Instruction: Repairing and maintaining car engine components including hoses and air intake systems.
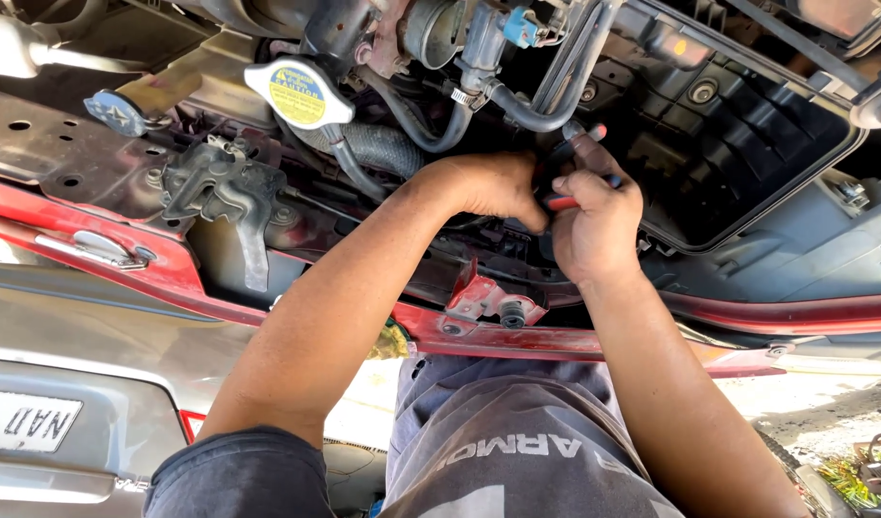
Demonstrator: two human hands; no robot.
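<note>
Under curved rubber hose (517, 110), right hand (594, 225) clasping red-handled pliers (570, 197), left hand (493, 187) alongside

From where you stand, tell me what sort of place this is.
Probably an outdoor car-repair spot: the open engine bay of a red car in sunlight. A yellow-labelled radiator cap, rubber hoses and the hood latch show it. Both hands, left hand and right hand, grip red-handled pliers.
</note>
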